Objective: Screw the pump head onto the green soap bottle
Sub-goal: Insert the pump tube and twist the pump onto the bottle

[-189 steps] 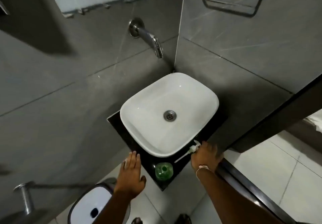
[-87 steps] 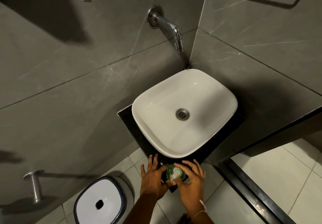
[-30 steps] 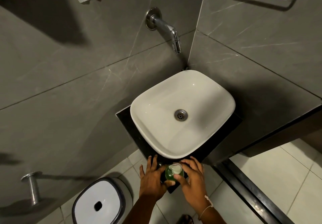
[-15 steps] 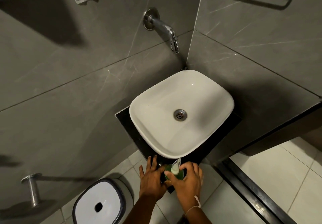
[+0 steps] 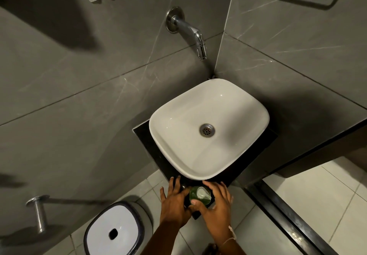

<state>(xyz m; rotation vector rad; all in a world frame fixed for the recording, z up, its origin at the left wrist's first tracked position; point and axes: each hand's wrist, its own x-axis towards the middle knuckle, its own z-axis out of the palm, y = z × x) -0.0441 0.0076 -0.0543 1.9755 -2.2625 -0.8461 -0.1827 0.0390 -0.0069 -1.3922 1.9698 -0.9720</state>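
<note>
The green soap bottle [image 5: 193, 195] stands on the near corner of the black counter [image 5: 145, 135], just in front of the basin. A white pump head [image 5: 202, 192] sits on its top, nozzle pointing right. My left hand [image 5: 174, 203] wraps the bottle's left side, and most of the bottle body is hidden behind it. My right hand [image 5: 216, 205] curls around the pump head from the right, thumb against the bottle's near side and fingers spread over the far side.
A white basin [image 5: 208, 129] fills the counter, with a chrome wall tap [image 5: 190, 32] above it. A white-lidded bin [image 5: 114, 233] stands on the tiled floor at lower left. A metal wall peg [image 5: 38, 213] juts out at left. A dark threshold [image 5: 288, 217] runs at right.
The pump nozzle has swung from pointing away toward the basin to pointing right. My right hand has turned with it, fingers now more spread. My left hand kept its hold.
</note>
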